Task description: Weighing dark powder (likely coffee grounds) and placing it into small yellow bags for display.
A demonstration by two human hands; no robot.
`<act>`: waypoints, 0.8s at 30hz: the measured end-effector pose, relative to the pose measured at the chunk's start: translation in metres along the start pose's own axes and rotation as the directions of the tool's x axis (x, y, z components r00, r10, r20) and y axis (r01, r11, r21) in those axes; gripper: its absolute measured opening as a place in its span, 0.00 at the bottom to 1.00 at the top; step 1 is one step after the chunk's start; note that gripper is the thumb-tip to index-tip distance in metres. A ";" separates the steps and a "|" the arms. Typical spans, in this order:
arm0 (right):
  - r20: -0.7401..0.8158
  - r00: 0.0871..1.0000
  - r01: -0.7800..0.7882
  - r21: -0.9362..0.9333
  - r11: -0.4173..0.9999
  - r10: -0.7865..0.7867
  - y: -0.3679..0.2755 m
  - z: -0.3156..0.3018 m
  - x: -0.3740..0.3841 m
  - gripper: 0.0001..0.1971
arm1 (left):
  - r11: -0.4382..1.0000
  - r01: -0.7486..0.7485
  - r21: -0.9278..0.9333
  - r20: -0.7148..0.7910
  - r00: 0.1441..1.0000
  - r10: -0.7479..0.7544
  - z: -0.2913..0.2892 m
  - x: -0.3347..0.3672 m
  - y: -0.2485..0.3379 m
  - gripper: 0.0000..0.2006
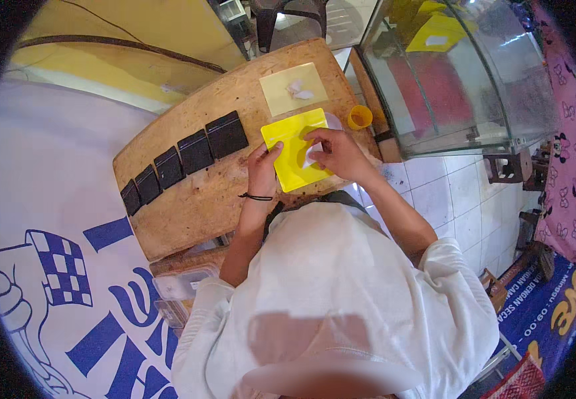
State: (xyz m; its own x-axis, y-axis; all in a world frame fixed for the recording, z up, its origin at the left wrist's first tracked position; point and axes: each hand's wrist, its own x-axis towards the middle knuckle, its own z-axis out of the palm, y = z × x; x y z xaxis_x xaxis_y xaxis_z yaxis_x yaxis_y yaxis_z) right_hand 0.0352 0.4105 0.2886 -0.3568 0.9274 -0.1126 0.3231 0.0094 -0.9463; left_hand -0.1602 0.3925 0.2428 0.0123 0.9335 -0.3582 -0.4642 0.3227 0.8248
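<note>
A bright yellow flat pouch [291,139] lies tilted over the near part of the wooden table. My left hand [262,169] grips its left edge, thumb on top of the front face. Over the pouch's right half, my right hand [342,154] is pinched on a small white sticker [312,157] at the front face. Whether the sticker is fully stuck down cannot be seen under my fingers. Just past the pouch's upper right corner, a pale round-edged thing [334,121] is partly covered.
Several black pouches [196,153] form a slanting row across the wooden table [188,223]. Farther back, a pale yellow sheet [276,93] carries crumpled white scraps [298,90]. An orange cup [359,117] stands near the right edge, beside a glass tank [427,126]. Plastic containers [185,284] sit below left.
</note>
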 end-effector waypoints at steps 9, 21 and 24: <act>-0.162 0.986 -0.048 -0.067 0.997 0.037 -0.004 0.016 -0.009 0.10 | 0.996 0.020 -0.081 0.009 1.000 -0.020 0.004 -0.010 0.001 0.13; -0.207 0.977 -0.067 -0.096 0.993 0.046 -0.012 0.026 -0.007 0.11 | 0.996 -0.006 -0.094 -0.045 0.999 0.002 0.006 -0.008 0.006 0.14; -0.232 0.971 -0.054 -0.001 0.999 0.052 -0.002 0.031 -0.005 0.12 | 0.995 -0.010 -0.100 -0.047 0.999 0.006 0.003 -0.006 0.006 0.14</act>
State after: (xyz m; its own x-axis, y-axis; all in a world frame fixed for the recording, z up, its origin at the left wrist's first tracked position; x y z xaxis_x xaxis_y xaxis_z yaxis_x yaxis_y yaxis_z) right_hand 0.0096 0.3939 0.2816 -0.1263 0.9880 -0.0884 0.3422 -0.0402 -0.9388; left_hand -0.1602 0.3891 0.2514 -0.0316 0.9271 -0.3735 -0.5503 0.2958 0.7808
